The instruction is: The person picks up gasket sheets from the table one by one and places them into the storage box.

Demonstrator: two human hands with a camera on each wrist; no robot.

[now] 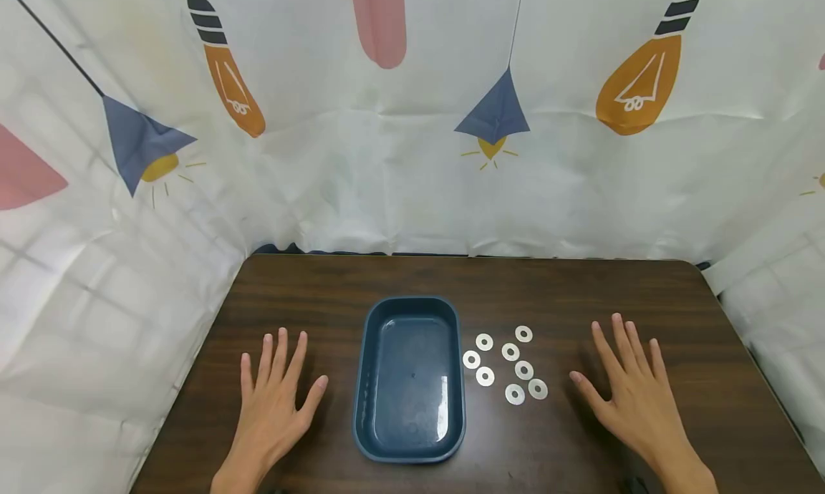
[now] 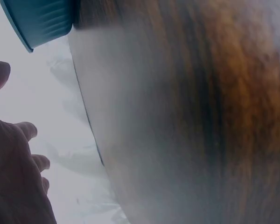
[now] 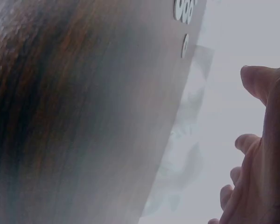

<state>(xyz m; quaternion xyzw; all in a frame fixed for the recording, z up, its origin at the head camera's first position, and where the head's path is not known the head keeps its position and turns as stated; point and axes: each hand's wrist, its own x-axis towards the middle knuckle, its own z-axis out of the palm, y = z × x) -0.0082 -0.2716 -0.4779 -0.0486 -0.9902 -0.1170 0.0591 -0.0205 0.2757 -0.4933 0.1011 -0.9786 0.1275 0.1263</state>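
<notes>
A blue rectangular tray (image 1: 412, 379) stands on the dark wooden table, its inside bare. Several flat white washers (image 1: 510, 351), each with a round hole, lie scattered just to the right of it. To the left of the tray is my left hand (image 1: 273, 401), palm down with fingers spread, holding nothing. My right hand (image 1: 634, 394) is spread the same way to the right of the washers, apart from them. In the left wrist view a corner of the tray (image 2: 39, 21) shows; in the right wrist view some washers (image 3: 185, 45) appear near the top.
The brown wood-grain table (image 1: 309, 286) has rounded far corners. Behind it and at both sides hangs a white curtain (image 1: 322, 179) printed with lamps and bulbs. A small dark object (image 1: 637, 485), too cut off to identify, sits below my right wrist.
</notes>
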